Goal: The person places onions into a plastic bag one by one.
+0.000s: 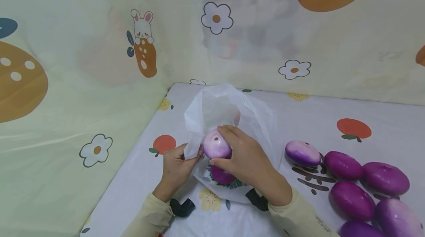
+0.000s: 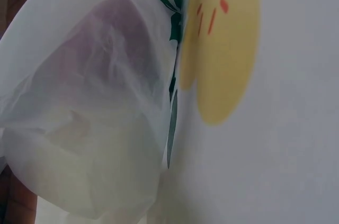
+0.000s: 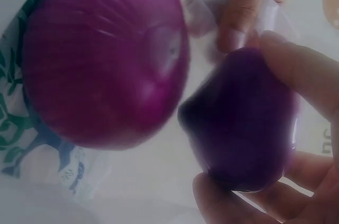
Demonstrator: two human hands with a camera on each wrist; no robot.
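Note:
My right hand (image 1: 229, 148) grips a purple-and-white onion (image 1: 216, 144) at the mouth of a thin white plastic bag (image 1: 229, 110); the same onion (image 3: 241, 121) fills the right wrist view between my fingers (image 3: 302, 70). Another purple onion (image 1: 221, 175) lies inside the bag, seen close as the onion in the bag (image 3: 103, 57). My left hand (image 1: 186, 154) pinches the bag's left edge and holds it up. The left wrist view shows only the bag's film (image 2: 90, 102) against the cloth.
Several more purple onions (image 1: 343, 165) lie on the printed tablecloth (image 1: 365, 119) to the right, the nearest being a pale-topped one (image 1: 302, 153). A patterned curtain (image 1: 83, 63) walls the table at the back and left. Black wrist straps (image 1: 182, 207) sit at both cuffs.

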